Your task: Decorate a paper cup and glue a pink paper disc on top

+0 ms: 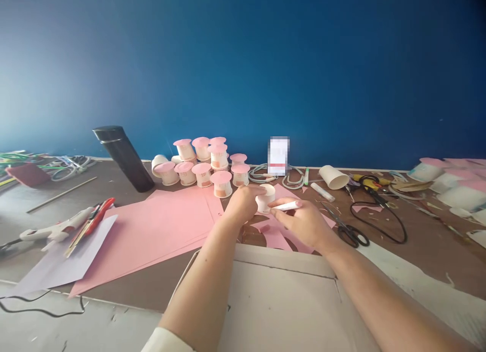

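My left hand (245, 202) is closed on the far left side of a small white paper cup (268, 194), holding it steady over the table. Between the fingers of my right hand (301, 220) is a white marker with a pink end (287, 206), its tip pointing left against or close to the cup's side; actual contact I cannot make out. Pink paper scraps (276, 236) lie below both hands. Left of them stand several finished-looking cups with pink round tops (222, 178) and small drawn windows and doors, some stacked on others.
Large pink sheets (159, 225) cover the table's left, beside a glue gun (56, 228) and a red cutter (99, 215). A black flask (125, 159) leans at the back. To the right lie scissors (351, 234), a tipped white cup (334, 177) and a black cable (402, 225).
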Motion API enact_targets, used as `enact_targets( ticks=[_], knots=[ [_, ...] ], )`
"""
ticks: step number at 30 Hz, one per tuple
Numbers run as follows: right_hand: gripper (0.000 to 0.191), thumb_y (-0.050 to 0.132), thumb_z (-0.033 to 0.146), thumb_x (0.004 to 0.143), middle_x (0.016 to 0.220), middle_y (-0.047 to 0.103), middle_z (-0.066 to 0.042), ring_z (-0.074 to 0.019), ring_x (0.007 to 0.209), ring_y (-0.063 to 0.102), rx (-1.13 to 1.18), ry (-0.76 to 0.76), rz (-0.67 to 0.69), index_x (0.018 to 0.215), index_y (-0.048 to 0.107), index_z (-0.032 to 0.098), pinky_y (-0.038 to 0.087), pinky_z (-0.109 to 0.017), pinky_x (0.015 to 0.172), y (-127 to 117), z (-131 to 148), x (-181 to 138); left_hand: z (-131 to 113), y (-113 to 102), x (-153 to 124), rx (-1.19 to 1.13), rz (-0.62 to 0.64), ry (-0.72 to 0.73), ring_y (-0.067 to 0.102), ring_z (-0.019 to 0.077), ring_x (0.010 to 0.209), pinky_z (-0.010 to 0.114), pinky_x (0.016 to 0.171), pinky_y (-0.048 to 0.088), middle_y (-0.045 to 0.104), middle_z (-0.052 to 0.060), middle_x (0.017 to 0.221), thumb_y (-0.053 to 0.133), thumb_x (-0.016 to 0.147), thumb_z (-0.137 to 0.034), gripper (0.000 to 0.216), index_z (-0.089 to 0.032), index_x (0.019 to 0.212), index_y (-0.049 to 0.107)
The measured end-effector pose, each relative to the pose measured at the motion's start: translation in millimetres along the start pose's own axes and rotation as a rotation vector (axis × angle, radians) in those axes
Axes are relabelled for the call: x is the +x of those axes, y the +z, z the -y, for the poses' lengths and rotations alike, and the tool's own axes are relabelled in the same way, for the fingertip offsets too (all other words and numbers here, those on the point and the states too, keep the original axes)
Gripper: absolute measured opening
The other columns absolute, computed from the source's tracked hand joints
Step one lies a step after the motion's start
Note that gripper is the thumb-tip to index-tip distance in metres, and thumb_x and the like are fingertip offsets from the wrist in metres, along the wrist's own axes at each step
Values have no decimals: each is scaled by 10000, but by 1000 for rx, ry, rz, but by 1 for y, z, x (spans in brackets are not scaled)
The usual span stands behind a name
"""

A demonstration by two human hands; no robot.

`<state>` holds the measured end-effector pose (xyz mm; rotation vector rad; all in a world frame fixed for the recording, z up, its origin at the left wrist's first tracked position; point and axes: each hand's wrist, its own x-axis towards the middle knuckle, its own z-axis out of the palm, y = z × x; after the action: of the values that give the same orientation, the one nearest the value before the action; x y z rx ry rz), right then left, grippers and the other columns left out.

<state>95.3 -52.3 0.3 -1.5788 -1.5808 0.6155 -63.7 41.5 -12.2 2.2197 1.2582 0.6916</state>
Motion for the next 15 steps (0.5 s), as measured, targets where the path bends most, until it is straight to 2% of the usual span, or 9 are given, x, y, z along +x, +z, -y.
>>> enact_targets(
  ticks=[2, 5, 8, 12, 15],
  knots=[
    [208, 646, 331, 837, 986, 798, -12, -195, 863, 724, -11, 42, 33, 962, 804, 280, 533, -291, 778, 13, 1, 6, 3, 0, 1, -7, -1, 38, 616, 228, 1272, 310, 1070, 491, 696, 21, 1349, 474, 767, 99, 630, -245, 1206, 766],
    [249, 587, 263, 853, 906, 794, -15, -209, 825, 722, -109, 29, 49, 955, 812, 287, 512, -294, 714, 28, 1, 17, 6, 1, 3, -14, -1, 63, 656, 235, 1191, 320, 1030, 521, 723, 35, 1299, 502, 757, 83, 602, -248, 1175, 780],
    [277, 551, 246, 863, 815, 780, -12, -209, 751, 718, -179, 53, 49, 949, 811, 292, 491, -283, 655, 39, -4, 22, 7, 2, 4, -27, -13, 67, 633, 235, 1238, 333, 1076, 498, 723, 45, 1303, 513, 758, 79, 568, -222, 1153, 787],
    [327, 542, 279, 884, 889, 788, -5, -185, 682, 720, -144, 85, 37, 1109, 779, 297, 498, -280, 664, 48, -14, 23, 7, 3, 3, -60, -18, 40, 605, 226, 1293, 332, 1112, 474, 712, 20, 1326, 501, 785, 59, 564, -249, 1163, 786],
    [357, 529, 287, 896, 856, 781, 10, -160, 576, 687, -120, 118, 72, 1174, 753, 302, 486, -280, 649, 51, -18, 24, 7, 3, 3, -60, -16, 31, 606, 220, 1289, 317, 1109, 471, 700, 27, 1346, 487, 760, 83, 599, -231, 1178, 780]
  ],
)
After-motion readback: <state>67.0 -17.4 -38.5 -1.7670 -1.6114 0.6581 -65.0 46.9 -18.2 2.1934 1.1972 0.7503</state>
